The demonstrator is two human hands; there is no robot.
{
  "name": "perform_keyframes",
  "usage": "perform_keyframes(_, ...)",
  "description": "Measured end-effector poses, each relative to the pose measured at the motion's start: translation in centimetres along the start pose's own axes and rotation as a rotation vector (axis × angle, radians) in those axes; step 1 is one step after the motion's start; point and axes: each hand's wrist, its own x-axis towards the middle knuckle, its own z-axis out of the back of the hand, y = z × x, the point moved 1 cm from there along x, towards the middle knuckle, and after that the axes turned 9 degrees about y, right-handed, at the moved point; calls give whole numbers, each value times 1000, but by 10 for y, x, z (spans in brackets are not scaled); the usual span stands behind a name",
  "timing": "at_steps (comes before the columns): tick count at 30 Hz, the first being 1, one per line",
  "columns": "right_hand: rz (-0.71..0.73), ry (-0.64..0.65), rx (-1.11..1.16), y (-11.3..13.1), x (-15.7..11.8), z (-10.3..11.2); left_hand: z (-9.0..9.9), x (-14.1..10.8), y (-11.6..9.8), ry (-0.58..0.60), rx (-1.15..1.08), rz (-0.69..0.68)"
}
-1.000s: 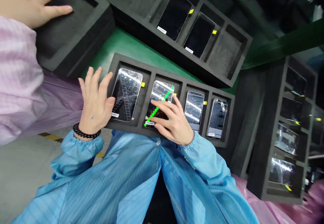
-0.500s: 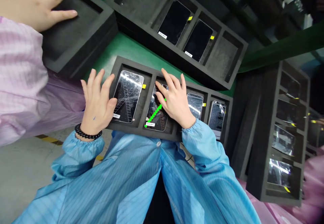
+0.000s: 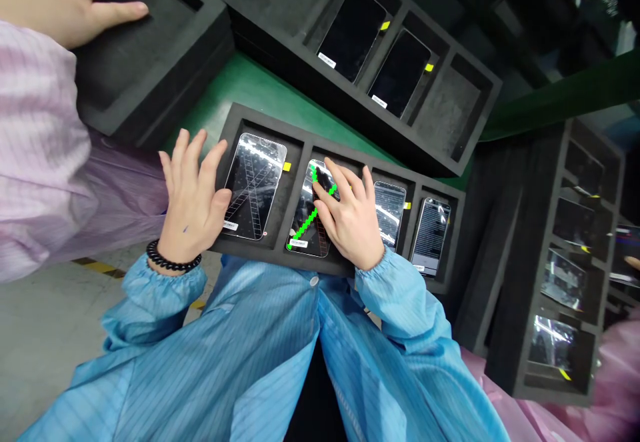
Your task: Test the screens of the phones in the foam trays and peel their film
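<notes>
Phones [image 3: 303,221] sit in a four-compartment tray [image 3: 270,123], left grip [image 3: 189,209] and right grip [image 3: 354,221] released.

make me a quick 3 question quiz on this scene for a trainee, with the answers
1. Count: how many phones lie in the near tray?
2. True or false: the black coiled band is around the person's right wrist.
3. Fill in: the person's ____ hand is over the phone with green lines.

Key: 1. Four. 2. False; the coiled band circles the wrist of the left hand. 3. Right hand.
</notes>
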Motion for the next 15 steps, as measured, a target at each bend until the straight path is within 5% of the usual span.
perform_keyframes(15,-45,36,63,16,-42,-1,0,0,3,16,15,7)
